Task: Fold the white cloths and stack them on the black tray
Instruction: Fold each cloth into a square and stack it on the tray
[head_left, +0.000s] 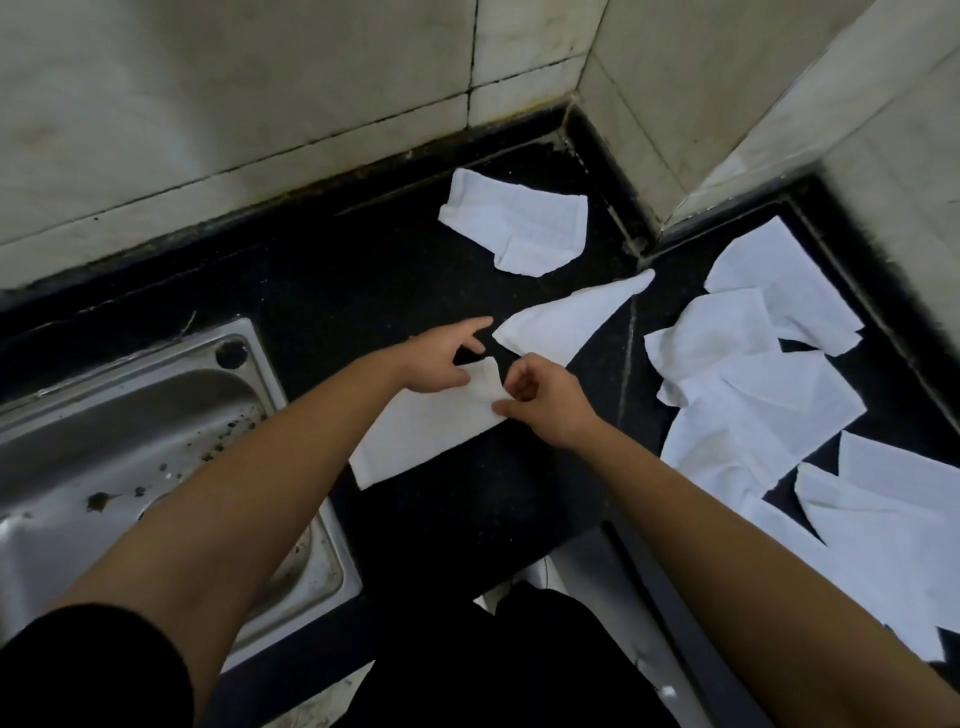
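A white cloth (426, 426) lies partly folded on the black counter (332, 291) in front of me. My left hand (439, 361) presses on its far end, index finger stretched out. My right hand (545, 402) pinches the raised corner of that cloth between thumb and fingers. A cloth folded into a triangle (563, 325) lies just beyond my hands. Another folded cloth (519, 226) sits farther back near the wall. Several loose white cloths (748, 395) are piled at the right. I cannot make out a black tray apart from the dark counter.
A steel sink (130, 441) with dirt specks fills the left side, its rim close to the cloth. Tiled walls (260, 93) close the back and the right corner. The counter's front edge runs below my arms.
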